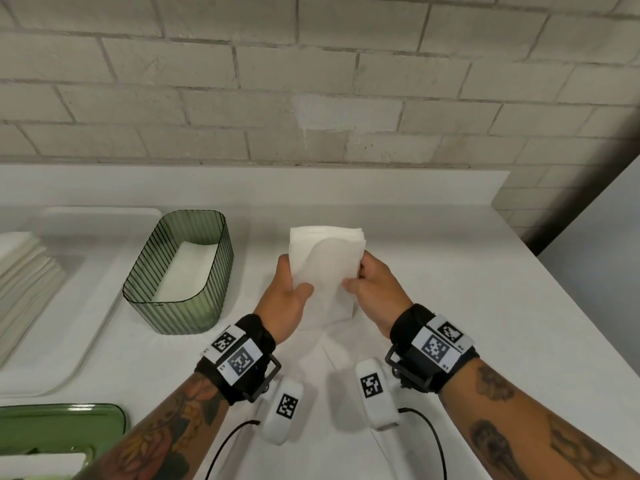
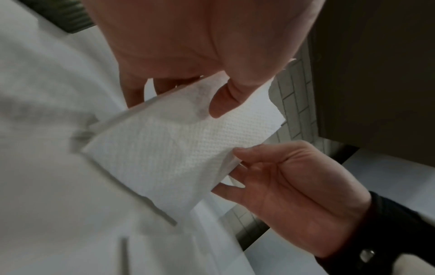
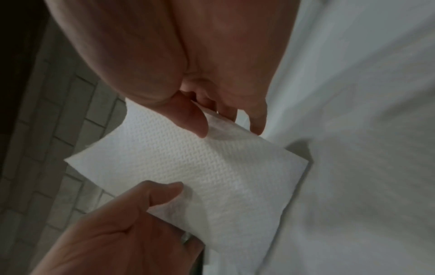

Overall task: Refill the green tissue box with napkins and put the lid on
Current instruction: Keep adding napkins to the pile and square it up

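Note:
Both hands hold one stack of white embossed napkins (image 1: pixel 327 268) upright at the counter's middle, its lower edge down at the surface. My left hand (image 1: pixel 292 289) grips the stack's left side, thumb in front (image 2: pixel 226 100). My right hand (image 1: pixel 360 271) pinches the right side, with its thumb (image 3: pixel 188 115) on the front sheet. The green ribbed tissue box (image 1: pixel 180 317) stands open to the left of the hands, with white napkins lying flat in its bottom. Its green lid (image 1: pixel 59 427) lies at the near left corner, partly hidden by my left forearm.
A white tray (image 1: pixel 52 368) fills the left side, with another pile of napkins (image 1: pixel 24 271) at its far left. A brick wall runs behind the counter. The counter's right edge (image 1: pixel 554 289) slants away to the right of my right arm.

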